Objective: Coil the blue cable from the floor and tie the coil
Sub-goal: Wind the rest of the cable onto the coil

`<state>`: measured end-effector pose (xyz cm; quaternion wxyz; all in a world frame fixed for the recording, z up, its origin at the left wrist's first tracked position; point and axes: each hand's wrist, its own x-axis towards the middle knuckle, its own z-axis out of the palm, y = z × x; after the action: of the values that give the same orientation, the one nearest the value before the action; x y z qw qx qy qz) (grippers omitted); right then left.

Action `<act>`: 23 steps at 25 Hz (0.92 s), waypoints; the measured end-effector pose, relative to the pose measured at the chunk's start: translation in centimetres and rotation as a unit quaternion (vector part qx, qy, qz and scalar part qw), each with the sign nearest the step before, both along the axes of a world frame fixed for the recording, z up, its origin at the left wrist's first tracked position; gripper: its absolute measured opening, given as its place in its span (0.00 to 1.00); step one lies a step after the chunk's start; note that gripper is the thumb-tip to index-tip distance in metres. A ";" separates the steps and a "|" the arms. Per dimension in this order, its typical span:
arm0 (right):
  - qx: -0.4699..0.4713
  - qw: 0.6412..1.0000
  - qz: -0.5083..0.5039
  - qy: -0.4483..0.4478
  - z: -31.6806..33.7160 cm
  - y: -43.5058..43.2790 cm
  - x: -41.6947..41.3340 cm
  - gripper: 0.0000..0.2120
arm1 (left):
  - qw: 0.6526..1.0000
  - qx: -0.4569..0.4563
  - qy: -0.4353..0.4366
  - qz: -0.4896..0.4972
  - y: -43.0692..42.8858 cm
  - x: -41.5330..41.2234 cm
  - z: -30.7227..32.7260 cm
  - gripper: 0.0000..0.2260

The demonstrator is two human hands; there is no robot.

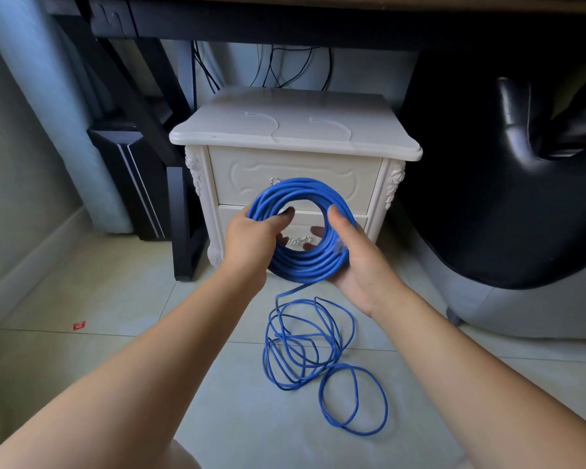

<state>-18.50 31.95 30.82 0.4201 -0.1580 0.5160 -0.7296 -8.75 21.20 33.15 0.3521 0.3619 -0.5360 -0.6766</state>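
I log: left hand (251,242) grips blue cable coil (305,267) | right hand (356,262) grasps its opposite side | coil held up before white nightstand (295,130) drawers | loose loops (349,366) on floor (115,299) in front of nightstand

1. The nightstand (295,130) stood under the desk (285,15), a chair (504,198) to its right.
2. The coil (301,269) hung before the nightstand, between the left hand (251,243) and the right hand (361,267).
3. Loose loops (302,337) lay on the floor (115,299) below it.

Arms extended forward; left hand (251,236), right hand (357,265) both grip coil (301,265).
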 end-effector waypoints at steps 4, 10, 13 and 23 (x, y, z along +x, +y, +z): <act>-0.018 0.999 0.008 0.033 -0.6 -0.6 1.1 0.38 | 0.992 0.117 0.030 0.032 0.0 -0.2 -0.5 0.06; 0.070 0.981 -0.125 0.129 -1.1 -0.8 0.6 0.18 | 0.989 0.141 0.002 -0.042 1.5 -0.4 -1.3 0.06; 0.089 0.969 -0.156 0.167 -0.7 -0.6 -0.1 0.12 | 0.994 0.079 -0.027 -0.068 1.4 -0.4 -1.3 0.05; 0.129 0.837 0.002 0.532 0.7 0.8 -0.8 0.25 | 0.933 -0.231 -0.121 -0.248 -0.9 1.1 -0.2 0.24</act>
<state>-19.30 32.73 31.53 0.0984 -0.4676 0.7489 -0.4592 -7.70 20.29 32.93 0.1796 0.2048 -0.7889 -0.5508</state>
